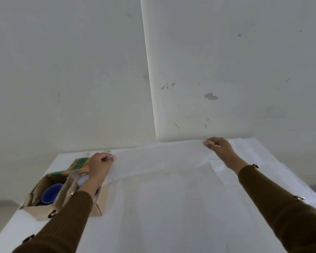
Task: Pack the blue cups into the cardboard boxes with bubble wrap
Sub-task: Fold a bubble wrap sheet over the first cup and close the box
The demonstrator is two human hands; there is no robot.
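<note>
White table (16, 226) against a pale wall (62, 70) with chipped paint patches (211, 96)

Plain indoor room set up as a makeshift packing spot; can't narrow it to home or workshop. Bare white painted walls (62, 70) meet at a projecting corner (150, 88), with chipped paint patches (211, 96) and a grey floor strip (0, 203) low left. A white table (44, 227) at the wall carries an open cardboard box (44, 210) holding a blue cup (50, 193), with bubble wrap (162, 161) spread across the top.
</note>
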